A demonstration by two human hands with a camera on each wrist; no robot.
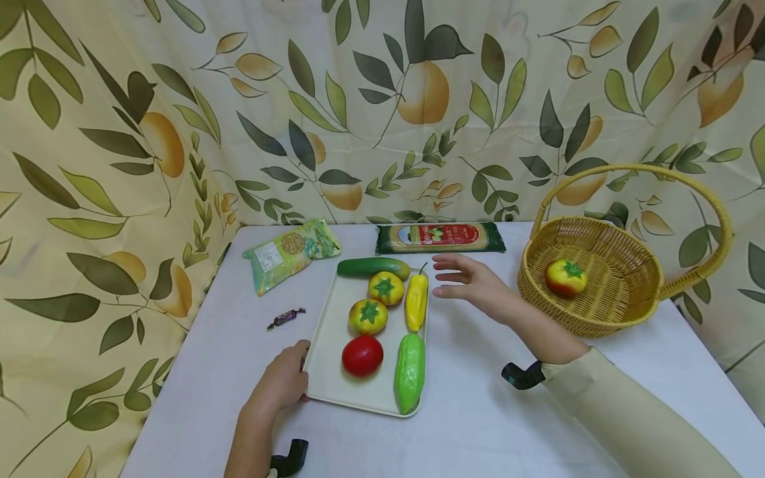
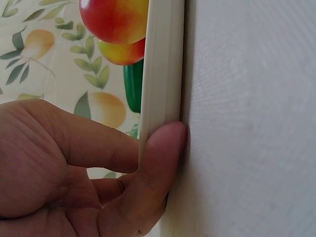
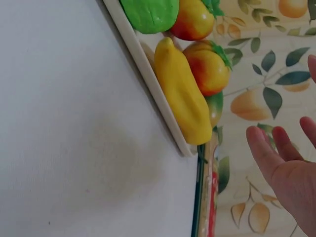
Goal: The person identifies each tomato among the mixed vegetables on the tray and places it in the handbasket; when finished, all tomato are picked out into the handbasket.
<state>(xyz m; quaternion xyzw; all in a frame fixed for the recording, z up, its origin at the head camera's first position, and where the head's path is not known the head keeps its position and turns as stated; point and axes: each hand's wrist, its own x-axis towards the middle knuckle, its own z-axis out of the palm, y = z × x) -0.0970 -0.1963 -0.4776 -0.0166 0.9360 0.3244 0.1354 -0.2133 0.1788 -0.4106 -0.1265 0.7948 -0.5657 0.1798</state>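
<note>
My left hand point(image 1: 279, 375) grips the left edge of a cream tray point(image 1: 325, 375); the left wrist view shows the thumb and a finger point(image 2: 160, 153) on its rim. On the tray lie a cucumber point(image 1: 364, 267), two yellow-red fruits with green leafy tops point(image 1: 386, 288), a round red fruit point(image 1: 362, 356), a yellow pepper point(image 1: 416, 304) and a long light-green vegetable point(image 1: 410, 375). My right hand point(image 1: 478, 285) hovers just right of the yellow pepper, fingers spread and holding nothing. It also appears at the edge of the right wrist view.
A wicker basket point(image 1: 597, 318) with a tall handle stands at the right, holding one yellow-red fruit point(image 1: 565, 277). Behind the tray lie a green-and-red packet point(image 1: 441, 238) and a light-green bag point(image 1: 293, 255). A small wrapped candy point(image 1: 286, 319) sits left of the tray. Patterned curtains surround the table.
</note>
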